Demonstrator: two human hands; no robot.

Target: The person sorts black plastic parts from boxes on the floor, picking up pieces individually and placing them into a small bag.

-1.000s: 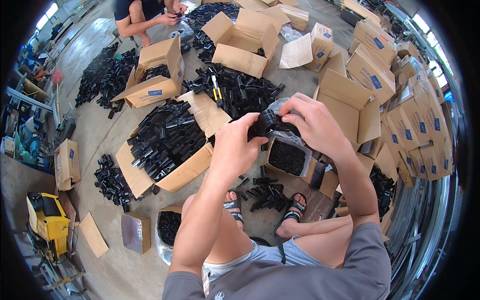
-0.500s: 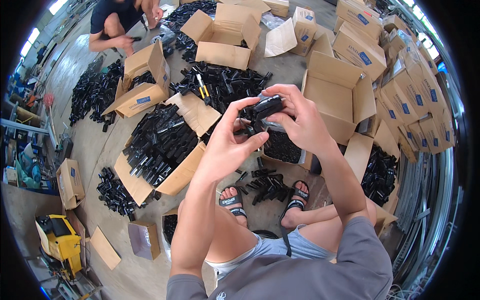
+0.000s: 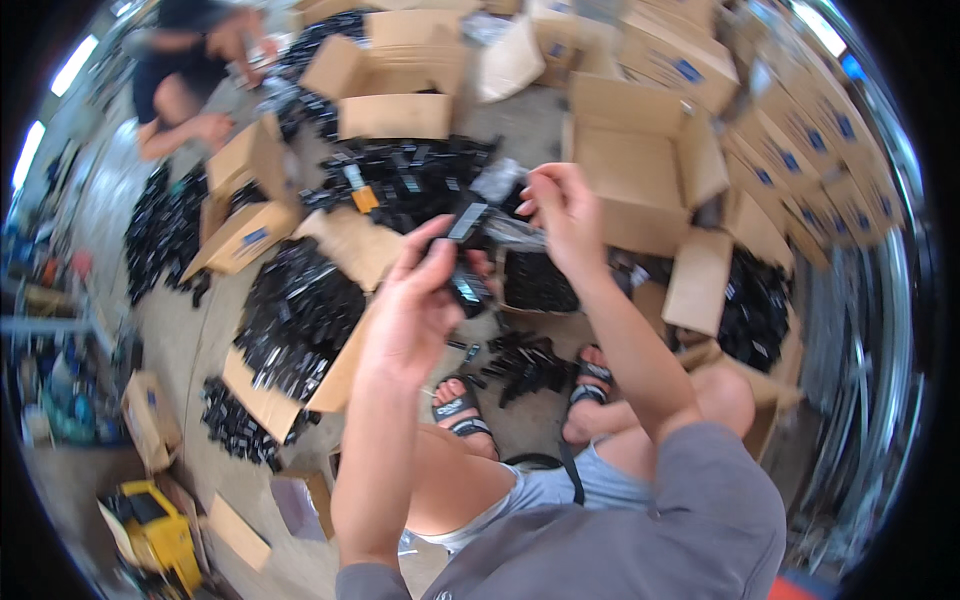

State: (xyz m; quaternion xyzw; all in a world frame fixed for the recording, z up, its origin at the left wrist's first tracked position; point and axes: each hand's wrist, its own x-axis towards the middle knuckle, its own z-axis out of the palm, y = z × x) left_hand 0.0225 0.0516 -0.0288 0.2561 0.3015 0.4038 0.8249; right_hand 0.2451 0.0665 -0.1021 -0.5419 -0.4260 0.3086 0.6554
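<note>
My left hand (image 3: pixel 415 310) is raised in front of me and grips a small black plastic part (image 3: pixel 462 282), with a flat dark strip sticking up from it. Just to its right, my right hand (image 3: pixel 562 215) pinches what looks like a thin clear plastic wrapper (image 3: pixel 512 233) that stretches back toward the part. The two hands are a little apart. Below them sits a small open box of black parts (image 3: pixel 538 282), in front of my sandalled feet (image 3: pixel 462 410).
A large open carton full of black parts (image 3: pixel 300 320) lies to my left, and an empty carton (image 3: pixel 640 170) to my right. Loose black parts (image 3: pixel 410 180) cover the floor. Another person (image 3: pixel 190 70) crouches at the far left. Cartons are stacked along the right; a yellow machine (image 3: pixel 160 530) stands at the lower left.
Both hands were closed together around the black part. Now my right hand has drawn away to the right with the clear wrapper, and my left hand keeps the part.
</note>
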